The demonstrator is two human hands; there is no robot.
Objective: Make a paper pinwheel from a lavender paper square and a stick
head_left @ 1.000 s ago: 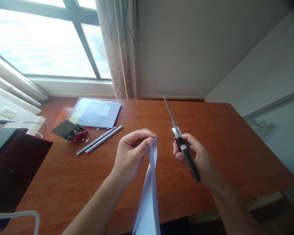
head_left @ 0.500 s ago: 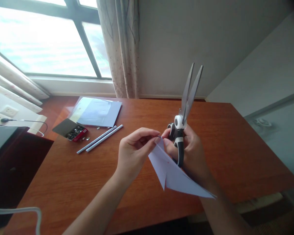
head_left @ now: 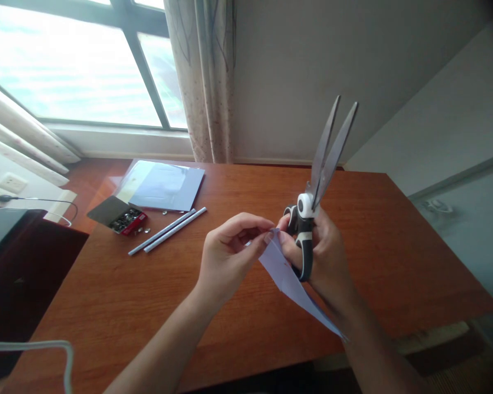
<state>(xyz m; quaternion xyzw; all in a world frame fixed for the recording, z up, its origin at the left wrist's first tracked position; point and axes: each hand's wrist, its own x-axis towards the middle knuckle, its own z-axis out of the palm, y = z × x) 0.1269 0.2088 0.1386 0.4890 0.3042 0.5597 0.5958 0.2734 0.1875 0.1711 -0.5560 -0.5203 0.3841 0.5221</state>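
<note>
My left hand [head_left: 232, 260] pinches the top corner of a folded sheet of pale paper [head_left: 285, 273] between thumb and fingertips. The paper hangs down to the right in a narrow, pointed shape above the table. My right hand [head_left: 324, 251] meets the left at that same corner, its thumb and fingertip on the paper. Hooked in the right hand is a pair of scissors [head_left: 305, 208] with black, white and grey handles. Their blades point up, slightly parted and away from the paper. Part of the paper is hidden behind the fingers.
Two pale paper tubes [head_left: 175, 230] lie on the brown table [head_left: 394, 241]. Left of them stands an opened small red box [head_left: 127, 220] of metal thumbtacks, a few loose beside it. Behind is a plastic sleeve with sheets [head_left: 166, 185]. A white cable [head_left: 68, 355] bends at lower left.
The paper has turned and now shows a narrower side, its lower tip shifted left. The scissors have tilted and moved slightly right. Both hands still hold the paper's corner.
</note>
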